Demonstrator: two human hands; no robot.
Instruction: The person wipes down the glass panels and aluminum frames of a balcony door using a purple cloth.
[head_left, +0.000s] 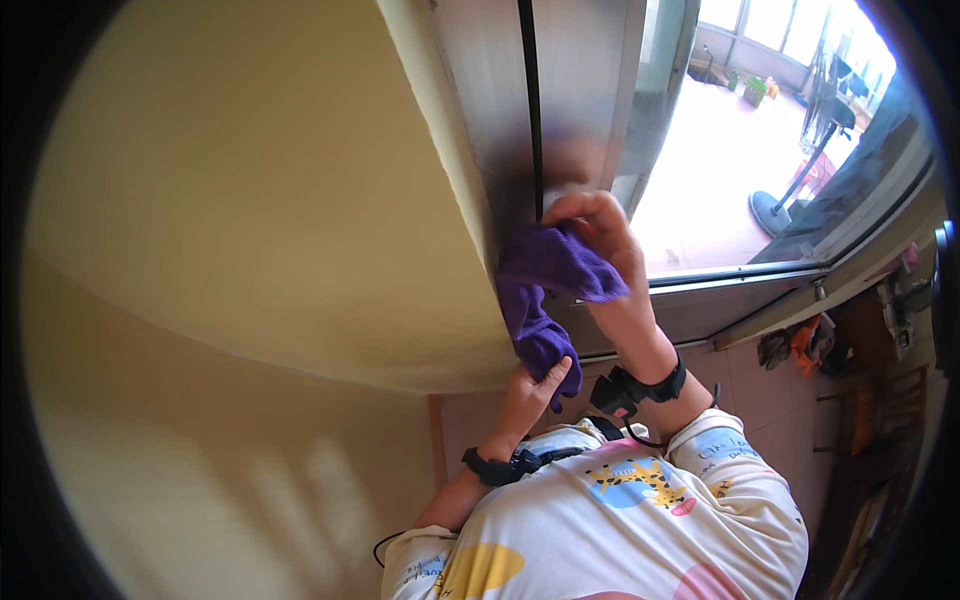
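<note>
A purple cloth (559, 259) is stretched in a bend between my two hands, close to a metal door frame (574, 75). My right hand (600, 225) is raised and grips its upper part against the frame, fingers curled over the fabric. Lower down, my left hand (531, 394) pinches the hanging end, with the thumb on top. A vertical black strip (530, 90) runs down the metal just above the cloth. Behind the cloth, part of the frame is hidden.
A yellow wall (300, 187) rises close on the left. Through the glass on the right stand a pedestal fan (772, 214) and a green container (755, 91). Shoes (806, 345) and a wooden chair (862, 409) are at the right. Pink tiles (765, 382) cover the floor.
</note>
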